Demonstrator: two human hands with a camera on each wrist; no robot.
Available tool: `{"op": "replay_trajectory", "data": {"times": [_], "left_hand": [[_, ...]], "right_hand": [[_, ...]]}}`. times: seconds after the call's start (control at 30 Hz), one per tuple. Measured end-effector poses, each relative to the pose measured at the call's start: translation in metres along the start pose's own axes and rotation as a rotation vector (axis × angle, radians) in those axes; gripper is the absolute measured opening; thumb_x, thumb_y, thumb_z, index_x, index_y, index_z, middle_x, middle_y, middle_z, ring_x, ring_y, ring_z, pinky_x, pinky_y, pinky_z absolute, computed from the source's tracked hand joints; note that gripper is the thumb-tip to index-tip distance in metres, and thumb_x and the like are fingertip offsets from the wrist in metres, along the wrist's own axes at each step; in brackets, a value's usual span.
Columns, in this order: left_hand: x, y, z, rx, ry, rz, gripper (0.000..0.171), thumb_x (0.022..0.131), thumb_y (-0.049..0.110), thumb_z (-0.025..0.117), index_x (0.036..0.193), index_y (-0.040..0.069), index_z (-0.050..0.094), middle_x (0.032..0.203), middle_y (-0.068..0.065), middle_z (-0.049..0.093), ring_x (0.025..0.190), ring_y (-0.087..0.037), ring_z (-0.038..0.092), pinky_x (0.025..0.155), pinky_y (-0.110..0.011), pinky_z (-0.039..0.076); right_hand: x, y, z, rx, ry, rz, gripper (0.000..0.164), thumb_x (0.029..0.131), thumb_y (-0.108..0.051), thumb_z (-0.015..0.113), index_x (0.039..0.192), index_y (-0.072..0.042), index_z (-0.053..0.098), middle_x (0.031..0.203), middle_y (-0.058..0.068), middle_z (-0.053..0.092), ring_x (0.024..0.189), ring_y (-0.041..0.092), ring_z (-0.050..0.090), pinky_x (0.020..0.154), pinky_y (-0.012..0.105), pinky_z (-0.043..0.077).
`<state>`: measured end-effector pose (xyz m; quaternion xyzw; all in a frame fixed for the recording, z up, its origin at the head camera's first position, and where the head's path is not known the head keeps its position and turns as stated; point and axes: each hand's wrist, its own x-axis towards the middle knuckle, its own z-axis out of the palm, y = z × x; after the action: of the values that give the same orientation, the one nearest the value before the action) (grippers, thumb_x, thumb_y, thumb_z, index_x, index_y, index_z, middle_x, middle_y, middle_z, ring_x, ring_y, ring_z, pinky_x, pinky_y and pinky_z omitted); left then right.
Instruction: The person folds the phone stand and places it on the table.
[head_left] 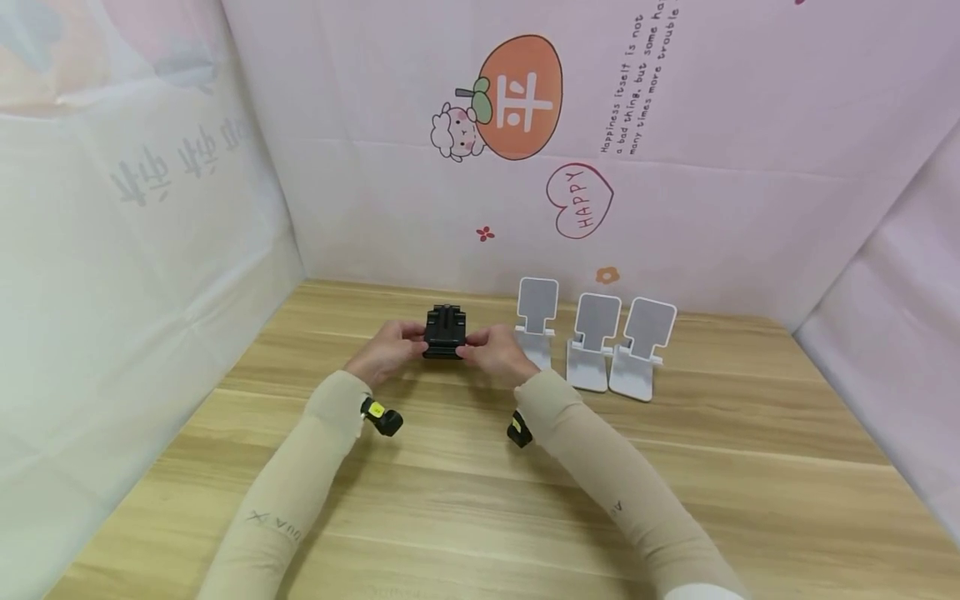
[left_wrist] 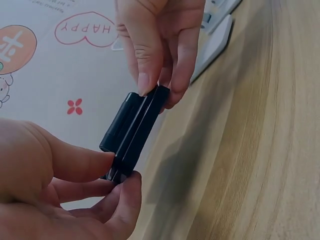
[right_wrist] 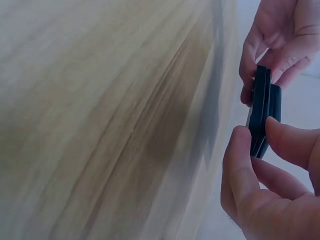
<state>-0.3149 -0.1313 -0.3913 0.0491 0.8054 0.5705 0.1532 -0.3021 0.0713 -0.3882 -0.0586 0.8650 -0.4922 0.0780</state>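
Note:
A black phone stand [head_left: 446,330], folded flat, is held up between both hands near the back of the table. My left hand [head_left: 390,350] pinches one side of it between thumb and fingers; in the left wrist view the thumb lies over the edge of the stand [left_wrist: 131,132]. From the other side my right hand [head_left: 497,352] grips the opposite edge, thumb on one face and fingers on the other. A gap and a shadow on the wood show below the stand [right_wrist: 262,110] in the wrist views.
Right of the hands stand three unfolded white phone stands with grey pads: one [head_left: 537,307] close behind the right hand, a middle one [head_left: 597,323] and a right one [head_left: 649,327]. The wood-grain table [head_left: 450,500] meets a printed cloth backdrop [head_left: 375,208].

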Motion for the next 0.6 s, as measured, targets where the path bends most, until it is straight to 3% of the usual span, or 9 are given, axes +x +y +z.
{"op": "replay_trajectory", "data": {"times": [0.27,0.47,0.6], "left_hand": [[0.011,-0.005,0.002,0.043,0.047,-0.05,0.044,0.097,0.001,0.049,0.141,0.0,0.044,0.143,-0.017,0.048,0.123,-0.028,0.052,0.106,-0.039,0.046],[0.018,-0.01,0.002,0.076,0.055,-0.029,0.043,0.096,-0.001,0.049,0.139,-0.004,0.044,0.141,-0.02,0.049,0.124,-0.027,0.051,0.104,-0.036,0.047],[0.02,-0.012,0.001,0.109,0.06,-0.017,0.039,0.096,-0.002,0.049,0.135,-0.006,0.048,0.134,-0.021,0.054,0.112,-0.024,0.055,0.095,-0.031,0.05]], "right_hand": [[0.01,0.0,0.007,-0.042,0.017,0.034,0.031,0.088,-0.017,0.07,0.114,0.001,0.069,0.103,0.014,0.074,0.087,0.015,0.068,0.085,0.029,0.054],[0.015,0.001,0.011,-0.067,0.024,0.086,0.034,0.088,-0.019,0.071,0.116,-0.001,0.068,0.097,0.011,0.074,0.089,0.017,0.067,0.088,0.032,0.053],[0.018,0.002,0.013,-0.078,0.022,0.112,0.031,0.087,-0.02,0.072,0.112,-0.002,0.07,0.092,0.009,0.074,0.089,0.017,0.063,0.087,0.032,0.051]]}}
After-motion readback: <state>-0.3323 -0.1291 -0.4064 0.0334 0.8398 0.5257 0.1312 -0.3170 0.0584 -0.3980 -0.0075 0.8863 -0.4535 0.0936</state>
